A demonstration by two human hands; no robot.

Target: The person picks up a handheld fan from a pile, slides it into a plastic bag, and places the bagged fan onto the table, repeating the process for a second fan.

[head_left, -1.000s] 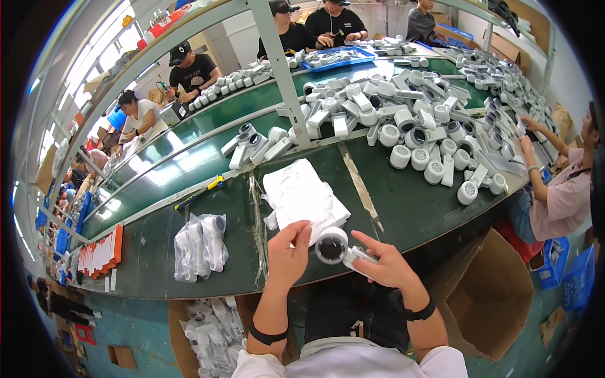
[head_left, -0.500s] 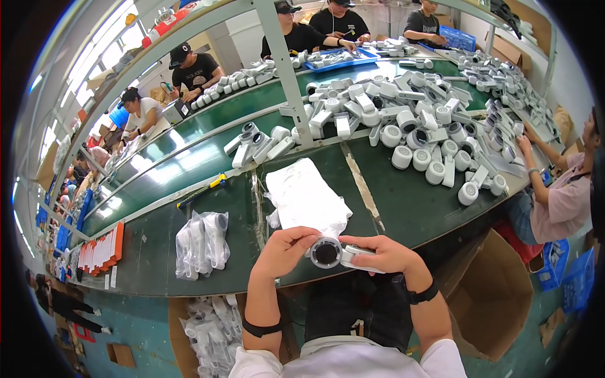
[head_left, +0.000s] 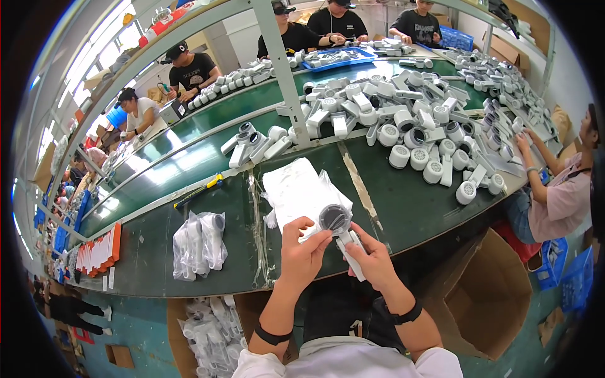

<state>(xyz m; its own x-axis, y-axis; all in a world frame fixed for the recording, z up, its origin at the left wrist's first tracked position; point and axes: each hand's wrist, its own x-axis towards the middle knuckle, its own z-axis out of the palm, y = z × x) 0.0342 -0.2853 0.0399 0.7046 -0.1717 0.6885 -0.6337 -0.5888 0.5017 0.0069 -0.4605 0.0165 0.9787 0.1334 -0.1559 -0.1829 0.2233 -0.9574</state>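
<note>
In my right hand [head_left: 373, 259] is a white handheld fan [head_left: 350, 252], gripped by its handle. Its round head with a dark face [head_left: 334, 217] points away from me and rests over the near edge of a stack of white plastic bags [head_left: 291, 189]. Shiny streaks cross the dark face, as if clear film lies over it. My left hand [head_left: 304, 247] is pinched closed just left of the head, at the edge of a clear plastic bag; its fingertips partly hide what they hold.
Bagged fans [head_left: 200, 244] lie left on the green bench [head_left: 145, 271], near a yellow-handled cutter [head_left: 200, 190] and orange-and-white cards [head_left: 99, 251]. A large pile of fans [head_left: 403, 120] spreads right. Open cartons [head_left: 476, 299] stand below. A co-worker [head_left: 558, 183] handles fans at right; others sit across.
The fan's head has swung up and away from me onto the bag stack, its handle now pointing toward me. Both hands turned with it, the left moving right to the bag edge.
</note>
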